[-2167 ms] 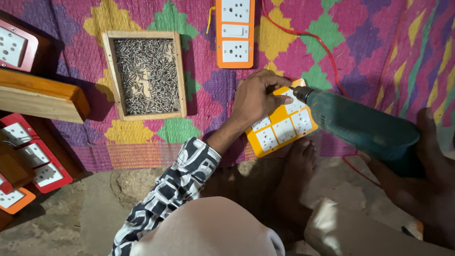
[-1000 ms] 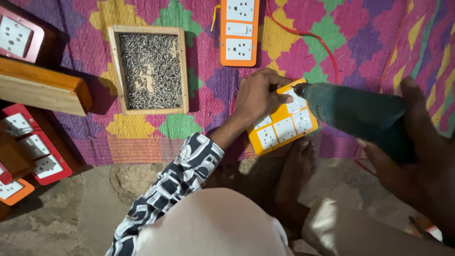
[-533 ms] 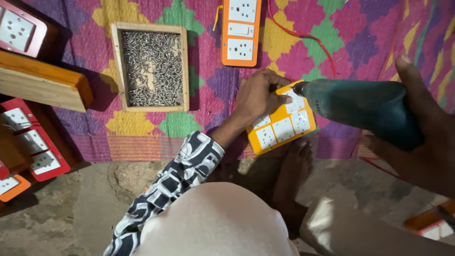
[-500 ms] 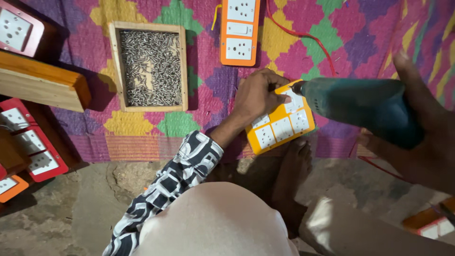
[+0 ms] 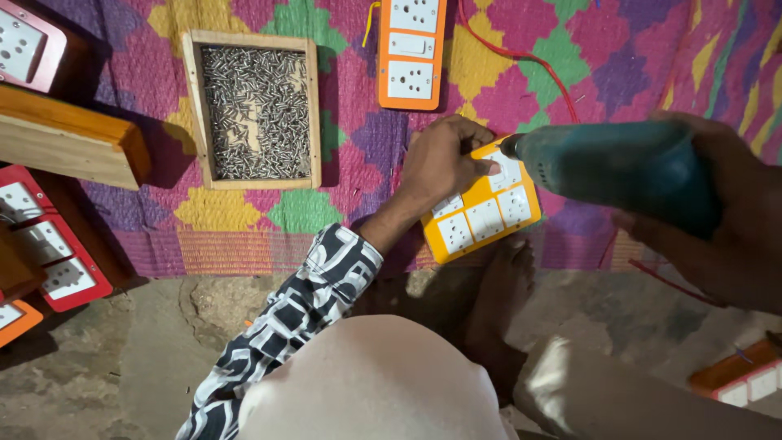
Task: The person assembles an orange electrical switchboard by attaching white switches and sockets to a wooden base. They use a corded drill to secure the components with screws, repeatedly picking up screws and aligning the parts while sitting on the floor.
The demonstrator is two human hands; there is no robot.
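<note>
While the head camera looks straight down, the left hand presses flat on the upper end of an orange socket board, fingers spread over its white plates, pinning it rather than closing round it. That board lies tilted at the near edge of a patchwork cloth of pink, purple, green and yellow, with a bare foot just below it on the concrete floor. Over on the right, the right hand has its grip clamped on a teal power drill, and the drill's nose sits right at the board's top corner, beside the left fingertips. A patterned black-and-white sleeve runs up from the bottom of the view to that left wrist.

Further out on the cloth, a wooden tray full of small silver screws sits up left, and a second orange socket board lies above, a red wire curling beside it. Red-framed socket boards and a wooden block crowd the left edge.
</note>
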